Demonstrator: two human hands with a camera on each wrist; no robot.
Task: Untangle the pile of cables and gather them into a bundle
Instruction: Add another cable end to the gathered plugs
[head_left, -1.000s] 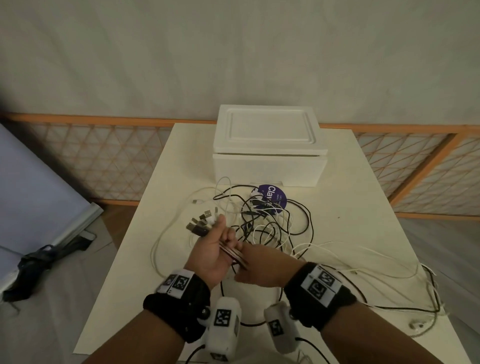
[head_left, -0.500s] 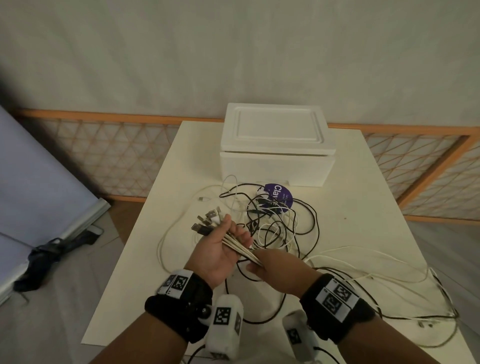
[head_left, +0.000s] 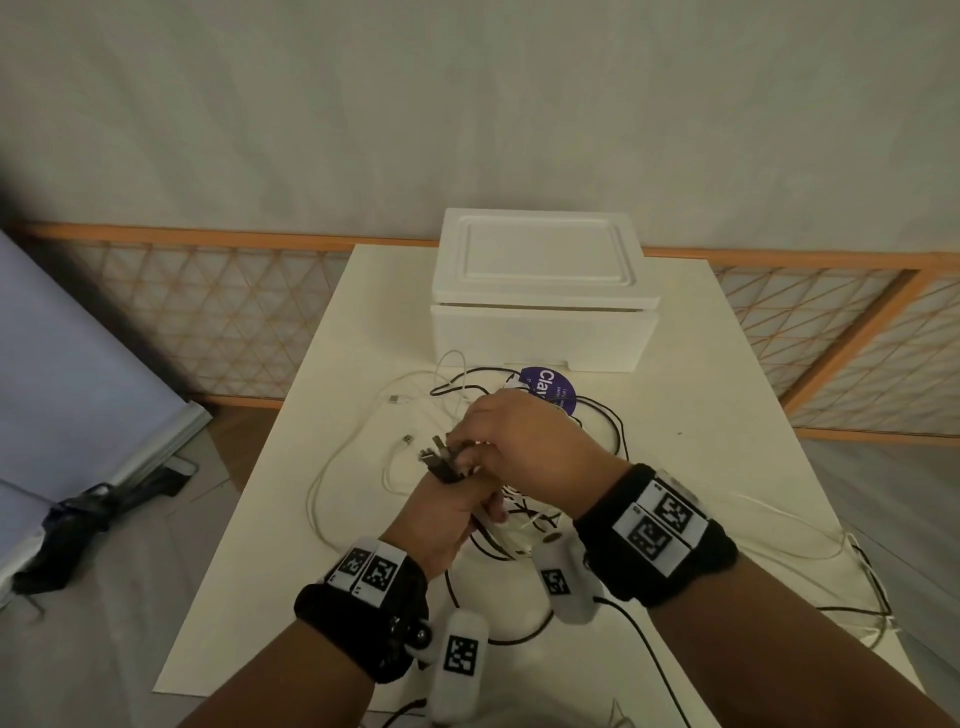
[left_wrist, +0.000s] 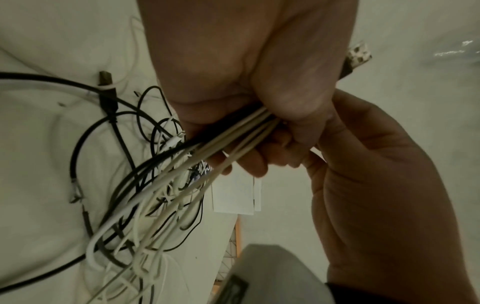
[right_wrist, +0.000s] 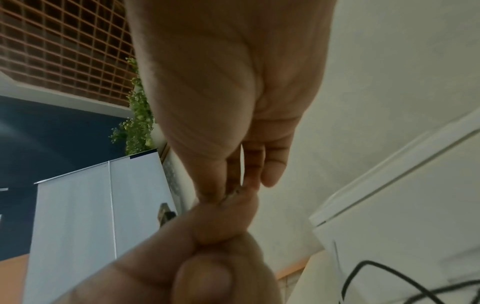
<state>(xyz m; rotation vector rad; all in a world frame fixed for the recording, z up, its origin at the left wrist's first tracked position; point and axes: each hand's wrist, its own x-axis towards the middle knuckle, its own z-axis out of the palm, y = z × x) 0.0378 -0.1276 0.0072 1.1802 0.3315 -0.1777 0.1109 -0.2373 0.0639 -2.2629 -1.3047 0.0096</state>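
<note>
Gripping a sheaf of white and black cables (left_wrist: 241, 131), my left hand (head_left: 447, 512) has its fingers curled tight round them above the table (head_left: 701, 415). The plugs (head_left: 439, 457) stick out past the top of that fist, and the strands run down from its underside into the loose tangle (left_wrist: 145, 195) lying on the table. My right hand (head_left: 519, 441) sits over the left, its thumb and fingertips (right_wrist: 207, 191) pinched on one small metal plug end right at the top of the fist; the left wrist view shows its palm pressed beside my left fingers. The rest of the pile spreads across the table between my hands and the foam box (head_left: 540, 291), with long white and black loops trailing off toward the right edge (head_left: 852, 566). A purple sticker (head_left: 550, 389) lies just in front of the box, partly under the wires. A white plug (head_left: 399, 399) rests on the table to the left of the tangle, apart from my hands.
</note>
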